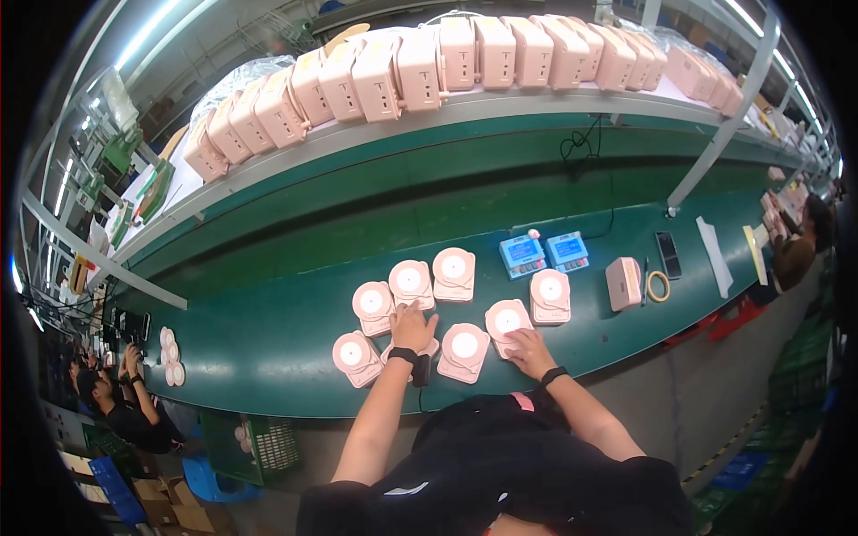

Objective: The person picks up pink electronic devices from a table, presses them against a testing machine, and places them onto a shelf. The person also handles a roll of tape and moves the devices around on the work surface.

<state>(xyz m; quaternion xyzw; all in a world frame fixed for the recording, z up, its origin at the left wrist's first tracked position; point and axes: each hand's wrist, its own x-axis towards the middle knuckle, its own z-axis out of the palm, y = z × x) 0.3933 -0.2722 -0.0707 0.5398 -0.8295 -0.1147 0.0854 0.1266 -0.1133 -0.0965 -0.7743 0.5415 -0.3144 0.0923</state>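
Several pale pink devices shaped like small record players, each with a round white disc, lie on the green bench. My left hand [414, 329] rests with fingers spread over a partly hidden device, its fingertips by the lower edge of a device [410, 282] behind it. My right hand [531, 352] curls its fingers round the lower right edge of another device [507, 318]. Between my hands lies a device [465, 349], and to the left is one more [355, 355]. A dark block [421, 372] shows beside my left wrist.
Two blue meters [522, 255] with screens stand behind the devices. Rightward are an upright pink case [623, 284], a yellow tape roll [658, 286] and a phone [668, 255]. A raised shelf [500, 100] carries a row of pink cases. Other people sit at both bench ends.
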